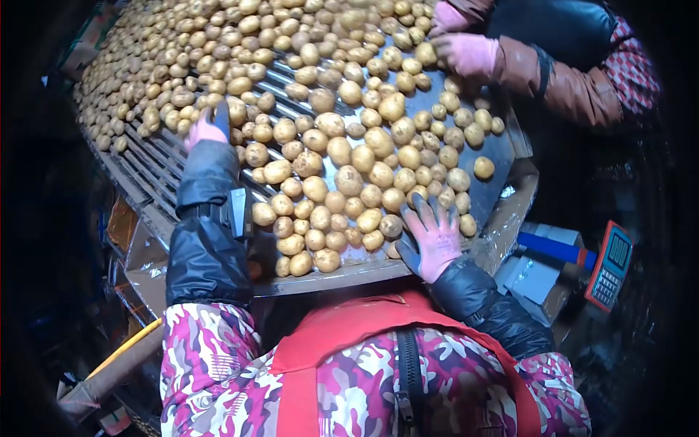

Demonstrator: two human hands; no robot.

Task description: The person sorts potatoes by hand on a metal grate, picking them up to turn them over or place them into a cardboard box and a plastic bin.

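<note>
Many pale yellow potatoes [349,180] lie on a slatted metal sorting table [156,156]. My left hand [207,130], in a pink glove with dark fingertips, rests against the potatoes at the left, by the slats. Its thumb stands apart and the other fingers are partly hidden; no potato shows in its grip. Near the front right edge, my right hand [435,244], gloved alike, lies with its fingers spread, touching potatoes at the pile's edge. It is open.
Across the table at top right, another person's pink-gloved hands [466,52] touch the potatoes. A calculator [611,266] with a red frame stands at the right, near a blue bar [550,247]. Cardboard [148,273] lies below the table's left side. The front rim [335,282] is close to my body.
</note>
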